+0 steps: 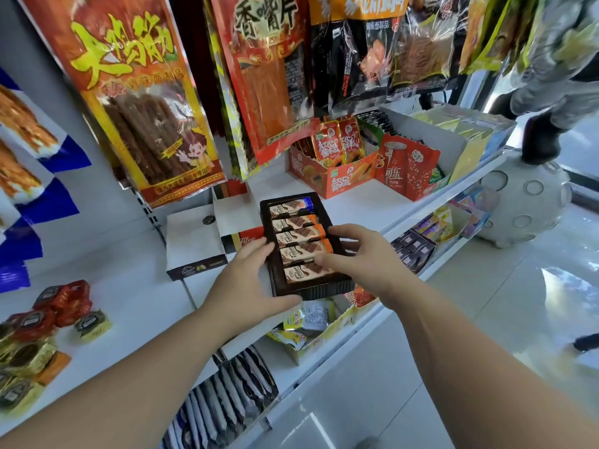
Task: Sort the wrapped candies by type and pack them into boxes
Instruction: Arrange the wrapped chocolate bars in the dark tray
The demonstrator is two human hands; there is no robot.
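1. Left hand is bracing the dark tray at its 9 o'clock wall. The grip is spread, fingers lying fairly straight along the wall, thumb running along the near corner.
2. Right hand is reaching in over the tray's 3 o'clock rim. The grip is spread, thumb tip resting on a bar near the front, other fingertips touching bars mid-row. It is not pinching anything visible.
3. Chocolate bars, five of them, are lying flat side by side in the tray, the row running 12 to 6 o'clock.
4. Blue-ended bar is sitting at the 12 o'clock end; the other four are showing orange ends.
5. Tray is resting on the white shelf, near its front edge.
6. White box is sitting at 9 o'clock of the tray, open, dark printed front wall facing the camera, just beside the left fingertips.
7. Loose candies, in red and gold wrappers, are lying at 8 o'clock on the same shelf, well apart from the tray.
8. Orange display box is standing at 1 o'clock, holding red sachets upright.
9. Hanging snack bags are covering the back from 10 to 1 o'clock.
10. Yellow carton and dark packets are sitting on lower shelves at 6 o'clock.
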